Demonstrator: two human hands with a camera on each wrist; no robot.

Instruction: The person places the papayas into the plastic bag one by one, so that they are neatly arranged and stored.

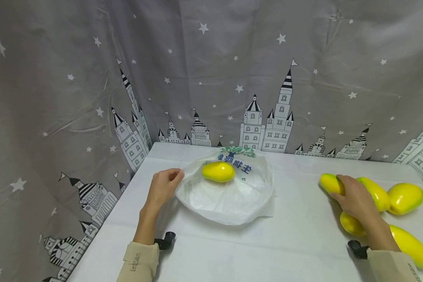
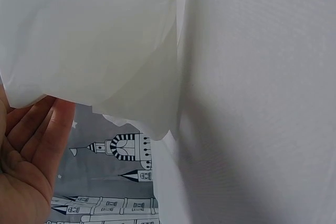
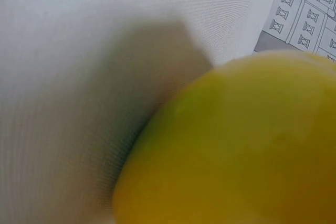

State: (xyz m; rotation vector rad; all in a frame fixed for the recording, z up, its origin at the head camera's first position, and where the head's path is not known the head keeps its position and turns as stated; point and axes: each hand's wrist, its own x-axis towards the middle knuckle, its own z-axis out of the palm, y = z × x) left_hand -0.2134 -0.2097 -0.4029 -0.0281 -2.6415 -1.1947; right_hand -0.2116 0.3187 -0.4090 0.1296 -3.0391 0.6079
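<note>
A white plastic bag (image 1: 211,205) with a printed green tree and blue lettering lies spread open on the table, one yellow mango (image 1: 218,172) inside. At the bag's left edge my left hand (image 1: 163,186) pinches the rim between thumb and fingers; in the left wrist view the bag (image 2: 89,40) covers the fingertips. On the right, my right hand (image 1: 357,199) grips a yellow mango with a greenish tip (image 1: 330,183), thumb on its near side and fingers over the top. A large mango (image 3: 236,156) fills the lower right of the right wrist view, where no fingers show.
Several more mangoes surround my right hand: one behind it (image 1: 375,194), one at the far right (image 1: 405,198), one under the wrist (image 1: 351,224), a long one by the sleeve (image 1: 412,246). A grey castle-print curtain (image 1: 211,70) borders the white table (image 1: 296,235) behind and left.
</note>
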